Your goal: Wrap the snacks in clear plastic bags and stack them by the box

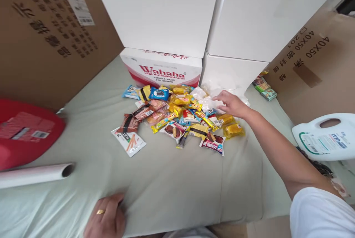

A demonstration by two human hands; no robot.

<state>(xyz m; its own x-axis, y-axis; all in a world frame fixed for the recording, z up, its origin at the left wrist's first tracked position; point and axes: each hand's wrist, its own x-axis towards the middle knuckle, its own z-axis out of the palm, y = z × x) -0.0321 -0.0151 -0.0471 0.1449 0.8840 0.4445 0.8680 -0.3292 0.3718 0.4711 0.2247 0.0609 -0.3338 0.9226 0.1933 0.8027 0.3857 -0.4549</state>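
My right hand (230,105) reaches over the right side of a heap of wrapped snacks, its fingers apart and slightly bent above some clear-and-white packets (206,104). Nothing shows in its grasp. Close by lie yellow-wrapped cakes (234,131) and a slim yellow snack bar (205,119). Chocolate pie packs (213,143), a blue packet (159,94), brown packets (129,123) and a white snack packet (129,142) make up other parts of the heap. My left hand (107,216), with a ring on it, rests curled into a fist at the table's front edge, away from the snacks.
Behind the heap stand a Wahaha carton (163,70) and a white box (224,73) with raised flaps. Brown cardboard (55,64) rises at both sides. A red container (27,131) and a white roll (36,175) lie left; a white jug (327,138) lies right.
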